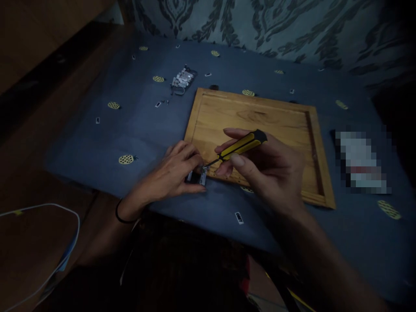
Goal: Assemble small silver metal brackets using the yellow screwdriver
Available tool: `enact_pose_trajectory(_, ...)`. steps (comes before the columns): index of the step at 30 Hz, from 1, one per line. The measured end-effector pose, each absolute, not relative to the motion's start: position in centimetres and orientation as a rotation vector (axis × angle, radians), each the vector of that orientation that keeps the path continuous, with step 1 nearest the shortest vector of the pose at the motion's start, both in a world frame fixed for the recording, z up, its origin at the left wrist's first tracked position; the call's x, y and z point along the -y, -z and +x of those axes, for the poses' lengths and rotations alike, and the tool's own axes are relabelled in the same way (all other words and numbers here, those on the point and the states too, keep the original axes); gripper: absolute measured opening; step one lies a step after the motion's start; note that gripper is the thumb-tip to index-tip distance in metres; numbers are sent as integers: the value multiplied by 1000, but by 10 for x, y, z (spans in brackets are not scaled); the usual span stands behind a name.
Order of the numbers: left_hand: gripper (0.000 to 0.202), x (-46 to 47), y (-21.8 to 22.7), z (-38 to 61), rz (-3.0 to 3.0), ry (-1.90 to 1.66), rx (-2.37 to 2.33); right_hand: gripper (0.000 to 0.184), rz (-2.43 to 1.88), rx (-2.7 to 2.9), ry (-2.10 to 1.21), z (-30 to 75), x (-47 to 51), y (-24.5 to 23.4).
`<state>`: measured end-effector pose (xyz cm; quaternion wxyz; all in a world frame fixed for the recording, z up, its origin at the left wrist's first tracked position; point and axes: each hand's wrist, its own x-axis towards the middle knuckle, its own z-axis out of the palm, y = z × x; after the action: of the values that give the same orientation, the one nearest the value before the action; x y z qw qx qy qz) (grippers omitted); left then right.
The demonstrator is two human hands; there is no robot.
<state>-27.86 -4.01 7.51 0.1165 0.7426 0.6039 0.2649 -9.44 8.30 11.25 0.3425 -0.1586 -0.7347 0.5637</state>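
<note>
In my right hand [276, 169] is a screwdriver [240, 146] with a yellow and black handle, tilted down to the left. Its tip meets a small metal piece [203, 177] at the near left corner of the wooden board. My left hand [177, 171] is closed around this piece, fingers over its top and thumb along its near side, so much of it is covered. The piece looks like a metal bracket or hinge, but its exact kind is hard to tell in the dim light. The wooden board [260, 117] has a raised rim and lies flat beyond both hands.
A clear packet of metal parts [183, 79] lies at the back left, with tiny screws [167, 102] near it. A blurred-out flat object [362, 162] rests at the right. The table wears a blue pineapple-print cloth [87, 147]. A white cable [78, 221] hangs lower left.
</note>
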Motion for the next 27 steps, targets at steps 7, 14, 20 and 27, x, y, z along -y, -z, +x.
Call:
enact_pose_trajectory(7, 46, 40, -76, -278, 2166, -772, -1774, 16, -433, 1959, -1400, -96, -86, -112)
enact_pose_trajectory(14, 44, 40, -77, -279, 2167, -739, -1772, 15, -433, 1948, -1331, -99, -84, -113)
enact_pose_trajectory(20, 45, 40, -78, -279, 2167, -737, -1766, 28, -469, 1888, -1348, -101, -82, -113)
enact_pose_trajectory(27, 45, 40, -78, -278, 2160, -725, -1774, 19, -439, 1808, -1394, -105, -80, -112)
